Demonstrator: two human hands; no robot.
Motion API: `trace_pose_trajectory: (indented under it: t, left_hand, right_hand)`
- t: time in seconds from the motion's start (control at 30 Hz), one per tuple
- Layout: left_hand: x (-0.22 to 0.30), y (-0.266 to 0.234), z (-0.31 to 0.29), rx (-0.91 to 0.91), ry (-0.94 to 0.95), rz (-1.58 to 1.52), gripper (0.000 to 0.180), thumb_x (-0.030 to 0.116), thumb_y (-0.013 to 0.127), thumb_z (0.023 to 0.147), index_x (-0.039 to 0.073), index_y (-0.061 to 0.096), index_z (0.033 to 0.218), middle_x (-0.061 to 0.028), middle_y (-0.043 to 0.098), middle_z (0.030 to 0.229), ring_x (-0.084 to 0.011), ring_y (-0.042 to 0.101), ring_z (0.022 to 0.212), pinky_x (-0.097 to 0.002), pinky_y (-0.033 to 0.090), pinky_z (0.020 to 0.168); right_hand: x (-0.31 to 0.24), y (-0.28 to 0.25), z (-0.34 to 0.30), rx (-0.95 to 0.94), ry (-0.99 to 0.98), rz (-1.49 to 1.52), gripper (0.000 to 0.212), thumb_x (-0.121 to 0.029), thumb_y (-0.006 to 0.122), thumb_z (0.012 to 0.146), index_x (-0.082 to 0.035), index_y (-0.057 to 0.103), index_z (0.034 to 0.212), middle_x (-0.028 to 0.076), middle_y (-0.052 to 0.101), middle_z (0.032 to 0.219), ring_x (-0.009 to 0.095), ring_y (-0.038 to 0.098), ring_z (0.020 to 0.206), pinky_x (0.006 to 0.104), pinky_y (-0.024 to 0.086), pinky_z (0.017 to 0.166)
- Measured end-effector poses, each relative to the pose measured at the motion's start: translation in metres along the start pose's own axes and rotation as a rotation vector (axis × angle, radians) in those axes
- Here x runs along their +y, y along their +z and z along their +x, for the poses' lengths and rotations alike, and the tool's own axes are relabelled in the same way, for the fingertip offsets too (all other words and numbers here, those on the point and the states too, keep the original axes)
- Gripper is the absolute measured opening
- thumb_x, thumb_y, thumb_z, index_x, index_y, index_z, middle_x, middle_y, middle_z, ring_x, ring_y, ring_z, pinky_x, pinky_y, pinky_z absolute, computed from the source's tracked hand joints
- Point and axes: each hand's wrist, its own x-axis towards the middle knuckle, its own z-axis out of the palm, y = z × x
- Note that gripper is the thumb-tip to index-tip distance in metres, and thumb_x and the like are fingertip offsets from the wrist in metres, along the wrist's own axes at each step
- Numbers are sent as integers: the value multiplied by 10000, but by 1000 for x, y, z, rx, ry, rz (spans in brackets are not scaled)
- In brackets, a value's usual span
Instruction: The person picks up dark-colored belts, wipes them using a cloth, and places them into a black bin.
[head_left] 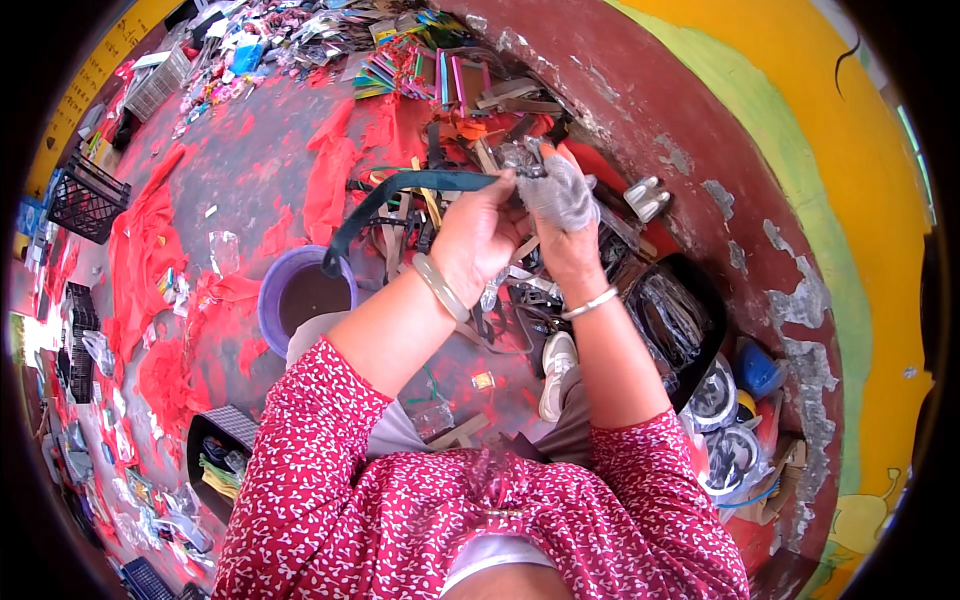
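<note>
A dark green strap [400, 185], which looks like a belt, is pinched in my bare left hand [480, 235]. Its free end curves left and hangs down to the rim of a purple bucket [268, 318]. Close beside it, my right hand [562, 205] wears a grey work glove and has its fingers closed around crumpled, shiny clear plastic [520, 155]. Whether the strap also runs into the right hand is hidden. Below both hands lies a tangle of belts and straps [395, 235] in black, brown and tan.
A black crate [710, 325] with dark plastic-wrapped goods stands by my right leg, near wrapped round items [730, 455]. Red cloth [330, 170] is strewn over the floor. Colourful goods [430, 75] are heaped at the far side. A peeling wall [690, 150] curves along the right.
</note>
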Motion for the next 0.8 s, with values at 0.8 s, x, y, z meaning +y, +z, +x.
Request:
trace_pose_trajectory:
  t: [0.8]
  left_hand:
    - [24, 0, -12, -313, -325, 554, 138, 84, 551, 836, 38, 549, 965, -147, 617, 928, -232, 621, 849, -396, 527, 724]
  right_hand:
    - [28, -18, -2, -144, 533, 428, 258, -175, 525, 881, -40, 549, 1100, 56, 572, 1063, 151, 523, 988, 276, 410, 852]
